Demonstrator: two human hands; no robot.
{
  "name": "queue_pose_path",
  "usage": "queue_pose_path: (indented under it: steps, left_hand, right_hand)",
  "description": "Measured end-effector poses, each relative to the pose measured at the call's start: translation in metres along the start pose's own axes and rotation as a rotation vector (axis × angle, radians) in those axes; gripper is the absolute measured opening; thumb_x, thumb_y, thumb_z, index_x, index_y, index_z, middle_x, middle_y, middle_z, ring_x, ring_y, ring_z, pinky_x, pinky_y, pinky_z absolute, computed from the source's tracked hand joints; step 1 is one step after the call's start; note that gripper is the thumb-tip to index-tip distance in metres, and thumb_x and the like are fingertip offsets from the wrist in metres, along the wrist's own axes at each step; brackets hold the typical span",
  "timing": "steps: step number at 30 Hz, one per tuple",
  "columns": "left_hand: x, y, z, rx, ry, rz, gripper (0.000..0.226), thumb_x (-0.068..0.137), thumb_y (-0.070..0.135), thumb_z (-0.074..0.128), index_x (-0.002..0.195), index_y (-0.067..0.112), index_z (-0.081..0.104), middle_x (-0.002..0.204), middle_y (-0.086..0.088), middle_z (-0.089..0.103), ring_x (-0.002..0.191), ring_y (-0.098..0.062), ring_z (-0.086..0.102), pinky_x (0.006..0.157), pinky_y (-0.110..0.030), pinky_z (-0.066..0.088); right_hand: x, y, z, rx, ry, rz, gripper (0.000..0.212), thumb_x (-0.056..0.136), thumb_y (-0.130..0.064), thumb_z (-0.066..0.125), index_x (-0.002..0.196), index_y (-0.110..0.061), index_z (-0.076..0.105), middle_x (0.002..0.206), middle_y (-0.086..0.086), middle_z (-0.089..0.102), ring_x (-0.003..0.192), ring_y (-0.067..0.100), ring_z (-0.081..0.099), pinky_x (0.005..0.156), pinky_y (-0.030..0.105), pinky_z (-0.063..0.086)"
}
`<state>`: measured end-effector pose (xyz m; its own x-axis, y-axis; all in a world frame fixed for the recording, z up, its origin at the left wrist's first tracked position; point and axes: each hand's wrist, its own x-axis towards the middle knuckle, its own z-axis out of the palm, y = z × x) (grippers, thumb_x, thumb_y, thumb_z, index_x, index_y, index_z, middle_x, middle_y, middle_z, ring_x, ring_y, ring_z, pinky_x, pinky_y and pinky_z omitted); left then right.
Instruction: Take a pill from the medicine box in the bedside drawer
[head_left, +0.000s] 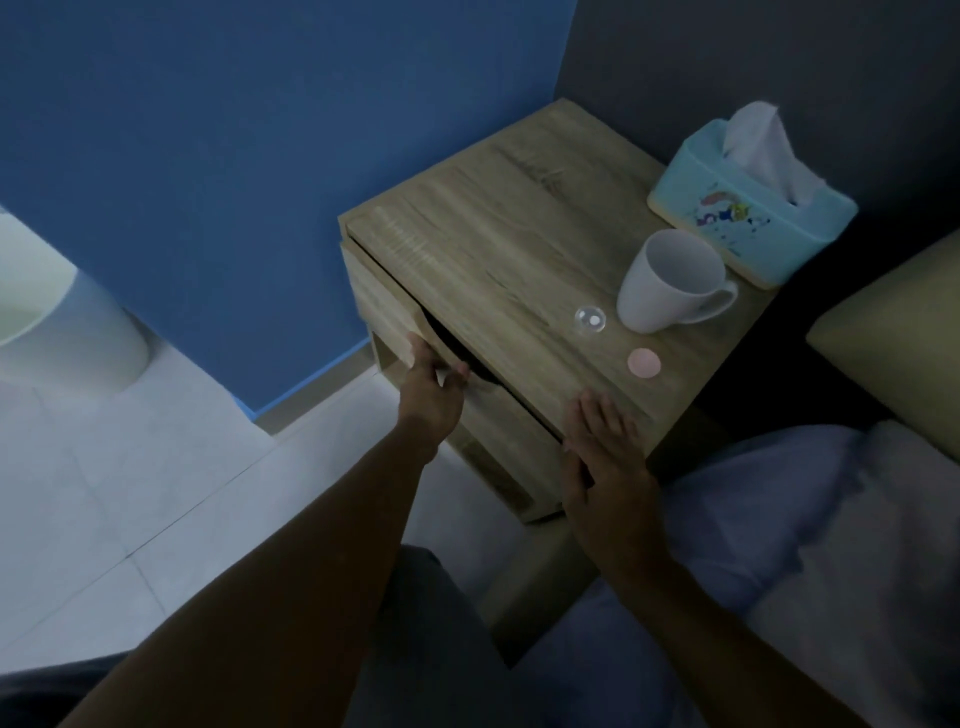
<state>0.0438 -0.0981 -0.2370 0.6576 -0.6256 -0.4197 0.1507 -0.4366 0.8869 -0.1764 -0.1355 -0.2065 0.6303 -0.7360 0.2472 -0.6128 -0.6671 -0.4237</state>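
A light wooden bedside cabinet (498, 228) stands against the blue wall. Its top drawer (384, 306) has a curved dark cut-out at the upper edge. My left hand (431, 395) grips the drawer front at that cut-out, fingers hooked over the edge. My right hand (602, 457) rests flat on the near corner of the cabinet top, fingers spread and holding nothing. On the top lie a small clear round cap (590, 320) and a pink disc (644, 362). The drawer's inside and the medicine box are hidden.
A white mug (670, 283) and a turquoise tissue box (753, 208) stand at the right of the cabinet top. A bed with pale bedding (810, 519) and a beige headboard (893, 332) lies to the right. A white bin (67, 332) stands on the tiled floor at left.
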Motion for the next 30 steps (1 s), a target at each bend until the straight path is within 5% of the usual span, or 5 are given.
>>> queue_pose_path:
  steps: [16, 19, 21, 27, 30]
  left_hand:
    - [0.006, 0.008, 0.009, 0.164, -0.043, 0.084, 0.076, 0.100, 0.028, 0.048, 0.157, 0.028, -0.002, 0.150, -0.006, 0.046, 0.131, -0.026, 0.051, 0.101, -0.038, 0.043]
    - [-0.002, 0.012, -0.002, 0.306, -0.109, 0.123, 0.067, 0.103, 0.029, 0.039, 0.157, 0.027, -0.001, 0.141, -0.016, 0.054, 0.084, 0.002, 0.066, 0.069, -0.010, 0.053]
    - [-0.014, 0.016, -0.010, 0.404, -0.169, 0.159, 0.066, 0.104, 0.026, 0.036, 0.157, 0.026, -0.004, 0.116, -0.021, 0.063, 0.057, 0.001, 0.058, 0.046, -0.009, 0.042]
    - [-0.065, 0.051, -0.038, 0.684, -0.239, 0.332, 0.058, 0.103, 0.021, 0.038, 0.156, 0.022, 0.014, 0.081, -0.006, 0.064, 0.066, -0.012, 0.061, 0.058, -0.022, 0.046]
    - [-0.091, 0.077, -0.050, 0.754, -0.179, 0.443, 0.052, 0.102, 0.018, 0.037, 0.154, 0.020, 0.027, 0.119, -0.021, 0.063, 0.105, -0.034, 0.063, 0.084, -0.039, 0.051]
  right_hand:
    - [0.002, -0.004, -0.002, -0.033, 0.029, 0.000, 0.044, 0.094, -0.009, 0.047, 0.134, 0.001, 0.061, 0.144, 0.019, 0.057, 0.139, 0.036, 0.049, 0.116, 0.054, 0.036]
    - [0.005, -0.005, -0.009, 0.008, -0.079, 0.033, 0.045, 0.093, -0.001, 0.055, 0.138, 0.002, 0.057, 0.148, 0.020, 0.052, 0.142, 0.037, 0.044, 0.118, 0.056, 0.034]
    - [0.009, -0.006, -0.016, 0.015, -0.181, 0.070, 0.047, 0.095, -0.002, 0.054, 0.142, 0.002, 0.052, 0.153, 0.018, 0.046, 0.146, 0.034, 0.038, 0.121, 0.052, 0.030]
    - [0.023, -0.024, -0.043, 0.033, -0.381, 0.179, 0.055, 0.097, -0.008, 0.045, 0.151, -0.006, 0.041, 0.164, 0.008, 0.030, 0.155, 0.022, 0.016, 0.126, 0.031, 0.016]
    - [0.031, -0.043, -0.064, 0.010, -0.336, 0.126, 0.056, 0.094, -0.009, 0.048, 0.150, -0.007, 0.042, 0.163, 0.009, 0.032, 0.154, 0.020, 0.020, 0.125, 0.031, 0.019]
